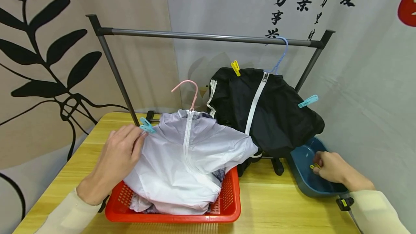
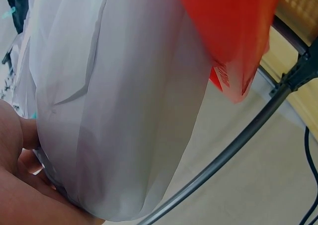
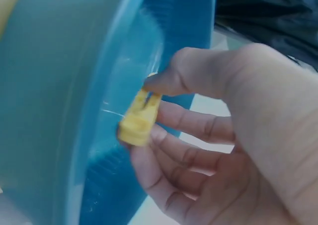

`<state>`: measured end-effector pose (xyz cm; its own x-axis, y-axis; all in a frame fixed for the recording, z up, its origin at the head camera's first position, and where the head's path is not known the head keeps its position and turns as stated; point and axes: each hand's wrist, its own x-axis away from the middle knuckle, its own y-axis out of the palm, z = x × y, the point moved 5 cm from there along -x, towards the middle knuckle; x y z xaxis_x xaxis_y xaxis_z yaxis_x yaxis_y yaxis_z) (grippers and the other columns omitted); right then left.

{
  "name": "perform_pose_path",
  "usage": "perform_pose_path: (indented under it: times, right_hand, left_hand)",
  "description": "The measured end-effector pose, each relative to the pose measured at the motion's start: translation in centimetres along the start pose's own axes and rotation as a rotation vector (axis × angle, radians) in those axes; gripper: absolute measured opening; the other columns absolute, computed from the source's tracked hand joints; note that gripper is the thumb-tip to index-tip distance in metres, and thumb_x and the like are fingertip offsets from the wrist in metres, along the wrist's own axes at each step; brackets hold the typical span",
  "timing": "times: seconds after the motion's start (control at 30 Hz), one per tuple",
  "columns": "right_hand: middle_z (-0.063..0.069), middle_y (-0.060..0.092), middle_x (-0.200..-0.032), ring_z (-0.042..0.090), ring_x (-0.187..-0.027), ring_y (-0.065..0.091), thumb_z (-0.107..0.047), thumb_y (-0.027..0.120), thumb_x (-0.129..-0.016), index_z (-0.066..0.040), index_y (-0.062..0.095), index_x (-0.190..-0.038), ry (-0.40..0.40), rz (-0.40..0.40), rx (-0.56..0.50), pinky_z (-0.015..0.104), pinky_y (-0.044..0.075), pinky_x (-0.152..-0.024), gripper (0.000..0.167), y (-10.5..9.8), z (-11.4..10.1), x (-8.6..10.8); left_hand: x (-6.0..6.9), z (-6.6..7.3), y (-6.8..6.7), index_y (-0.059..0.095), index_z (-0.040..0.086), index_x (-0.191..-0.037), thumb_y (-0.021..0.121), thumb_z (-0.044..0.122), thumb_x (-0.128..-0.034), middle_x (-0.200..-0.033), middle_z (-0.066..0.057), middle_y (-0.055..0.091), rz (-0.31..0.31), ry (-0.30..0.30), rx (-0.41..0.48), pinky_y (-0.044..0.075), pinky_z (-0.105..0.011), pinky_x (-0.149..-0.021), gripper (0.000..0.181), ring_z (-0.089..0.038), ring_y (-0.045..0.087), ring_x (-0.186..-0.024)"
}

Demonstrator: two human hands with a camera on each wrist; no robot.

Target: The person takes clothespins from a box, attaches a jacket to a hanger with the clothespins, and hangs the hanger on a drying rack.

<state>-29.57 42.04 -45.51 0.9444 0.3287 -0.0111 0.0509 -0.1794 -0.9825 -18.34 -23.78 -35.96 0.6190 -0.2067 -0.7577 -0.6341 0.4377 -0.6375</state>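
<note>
Between its thumb and fingers my right hand [image 1: 336,170] pinches a yellow clothespin [image 3: 139,120], held over the inside of the blue basin [image 1: 303,181]. My left hand [image 1: 120,154] grips the left edge of a pale lilac-and-white zip jacket [image 1: 175,154], just beside a light blue clothespin [image 1: 147,125] at that shoulder. A pink hanger [image 1: 196,95] sticks out of the jacket's collar, its hook off the rail. In the left wrist view, the jacket's fabric [image 2: 124,101] hides part of the fingers.
A black zip jacket [image 1: 276,115] hangs by a blue hanger [image 1: 282,55] from the grey rail [image 1: 195,36], with a yellow clothespin [image 1: 235,68] and a blue clothespin [image 1: 308,101] on it. A red basket [image 1: 173,219] stands beneath the pale jacket on the wooden table [image 1: 269,205].
</note>
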Motion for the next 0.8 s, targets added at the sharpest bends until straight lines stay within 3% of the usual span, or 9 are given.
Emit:
perform_pose_path:
  times: [0.17, 0.57, 0.8]
  right_hand:
    - [0.0, 0.071, -0.087, 0.01, -0.071, 0.056, -0.012, 0.088, -0.097, 0.0, 0.077, -0.107, 0.003, 0.017, -0.029, 0.031, 0.048, -0.066, 0.019, -0.4, -1.0, 0.8]
    - [-0.003, 0.082, -0.1, 0.007, -0.083, 0.073, -0.02, 0.082, -0.11, -0.003, 0.081, -0.114, 0.009, -0.013, -0.117, 0.025, 0.061, -0.074, 0.018, -1.2, -3.6, 1.5]
    - [-0.007, 0.082, -0.099, -0.003, -0.079, 0.071, -0.029, 0.085, -0.109, -0.01, 0.084, -0.114, 0.001, 0.049, -0.173, 0.024, 0.06, -0.072, 0.02, -2.1, -5.6, 2.3]
  left_hand:
    - [0.0, 0.0, 0.0, 0.079, 0.003, -0.11, 0.078, 0.001, -0.105, -0.1, -0.014, 0.078, 0.002, 0.003, 0.0, 0.036, -0.038, -0.073, 0.006, -0.036, 0.074, -0.094]
    - [-0.3, 0.3, -0.2, 0.077, 0.003, -0.106, 0.079, 0.001, -0.1045, -0.094, -0.013, 0.074, 0.011, 0.016, -0.006, 0.036, -0.038, -0.072, 0.004, -0.034, 0.072, -0.089]
    - [-0.3, 0.4, -0.1, 0.077, 0.004, -0.106, 0.079, 0.001, -0.1045, -0.093, -0.012, 0.072, 0.02, 0.027, -0.006, 0.035, -0.037, -0.071, 0.004, -0.033, 0.07, -0.087]
